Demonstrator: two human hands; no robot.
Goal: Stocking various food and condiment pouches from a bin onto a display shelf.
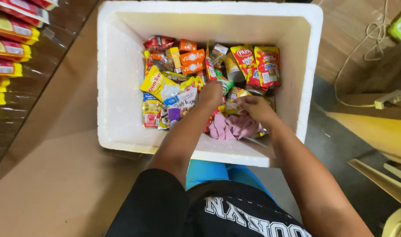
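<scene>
head view: both hands deep in the white foam box (121, 66), mid-frame | left hand (211, 94) curled on snack packets (183, 83), grip hidden, can't tell | right hand (255, 109) pinched a packet by the pink cloth (233, 127) | box looked half sorted | tall walls, tight room lower right
</scene>
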